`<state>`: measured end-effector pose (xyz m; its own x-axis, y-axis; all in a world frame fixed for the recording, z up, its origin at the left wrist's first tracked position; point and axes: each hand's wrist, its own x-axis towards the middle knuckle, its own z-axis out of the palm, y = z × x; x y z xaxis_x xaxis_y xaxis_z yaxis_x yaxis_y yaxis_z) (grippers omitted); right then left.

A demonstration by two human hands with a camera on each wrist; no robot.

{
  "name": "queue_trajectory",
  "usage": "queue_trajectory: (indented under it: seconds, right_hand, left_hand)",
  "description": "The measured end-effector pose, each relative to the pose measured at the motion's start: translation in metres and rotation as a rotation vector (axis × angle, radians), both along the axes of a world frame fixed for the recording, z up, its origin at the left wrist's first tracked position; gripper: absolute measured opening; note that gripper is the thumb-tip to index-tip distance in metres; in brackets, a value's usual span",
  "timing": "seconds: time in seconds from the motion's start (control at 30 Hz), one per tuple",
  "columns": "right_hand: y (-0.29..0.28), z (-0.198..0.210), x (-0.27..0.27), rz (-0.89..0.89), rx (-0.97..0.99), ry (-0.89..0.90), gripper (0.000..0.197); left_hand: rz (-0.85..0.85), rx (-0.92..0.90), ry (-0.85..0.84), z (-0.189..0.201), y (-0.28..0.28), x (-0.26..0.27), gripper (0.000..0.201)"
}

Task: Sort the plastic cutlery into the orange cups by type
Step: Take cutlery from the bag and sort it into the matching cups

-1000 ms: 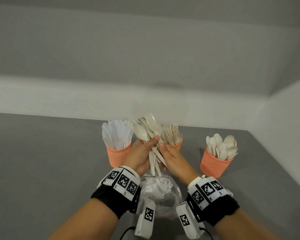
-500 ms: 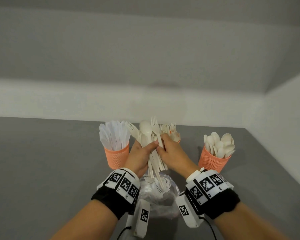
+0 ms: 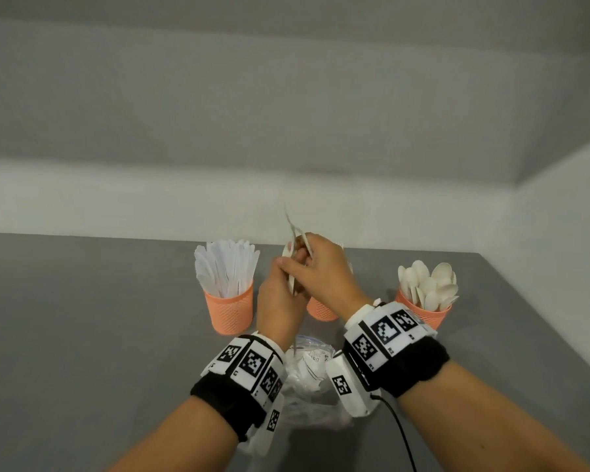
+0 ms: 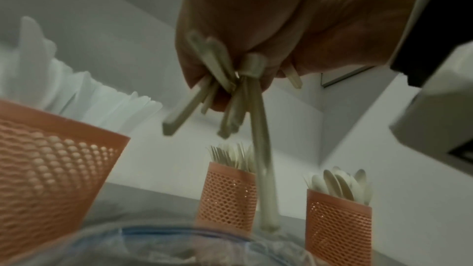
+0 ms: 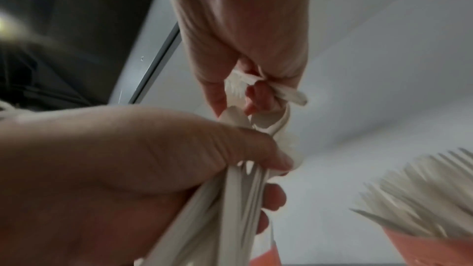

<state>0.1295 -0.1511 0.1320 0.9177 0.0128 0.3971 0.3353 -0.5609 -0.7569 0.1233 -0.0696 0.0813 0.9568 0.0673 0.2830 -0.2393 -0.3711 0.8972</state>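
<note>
My left hand [image 3: 281, 284] grips a bundle of beige plastic cutlery [image 4: 230, 92] by the handles, upright above the table. My right hand [image 3: 315, 264] reaches over the top of the bundle and pinches a fork [image 5: 243, 83] at its head; thin tines stick up past the fingers [image 3: 291, 226]. Three orange mesh cups stand behind the hands. The left cup [image 3: 230, 310] holds white knives, and the right cup [image 3: 430, 316] holds spoons. The middle cup [image 3: 321, 311] holds forks [image 4: 232, 157] and is mostly hidden by my right hand in the head view.
A crumpled clear plastic bag [image 3: 309, 369] lies on the grey table [image 3: 82, 335] between my wrists, just in front of the cups. A white wall rises behind the cups, and the table's right edge [image 3: 542, 335] runs close to the spoon cup.
My right hand has moved from beside the bundle to over its top and pinches a fork head. The fanned-out cutlery heads are now covered by that hand.
</note>
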Motion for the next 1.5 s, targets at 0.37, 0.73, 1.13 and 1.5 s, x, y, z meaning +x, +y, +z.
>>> queue_trajectory:
  seconds: [0.37, 0.73, 1.13, 1.5]
  right_hand:
    - [-0.065, 0.044, 0.03, -0.254, 0.248, -0.221, 0.017]
    - [-0.079, -0.065, 0.074, -0.323, -0.266, 0.158, 0.03]
    - [-0.078, -0.053, 0.084, -0.123, 0.222, 0.157, 0.034]
    - [-0.084, -0.076, 0.081, -0.214, 0.021, 0.143, 0.056]
  left_hand:
    - [0.047, -0.127, 0.178, -0.017, 0.027, 0.012, 0.03]
    - [-0.223, -0.724, 0.455, 0.004, 0.036, 0.011, 0.009]
    - [-0.398, -0.997, 0.631, -0.001, 0.048, 0.017, 0.024]
    - [-0.555, -1.058, 0.631, 0.001, 0.054, 0.015, 0.022]
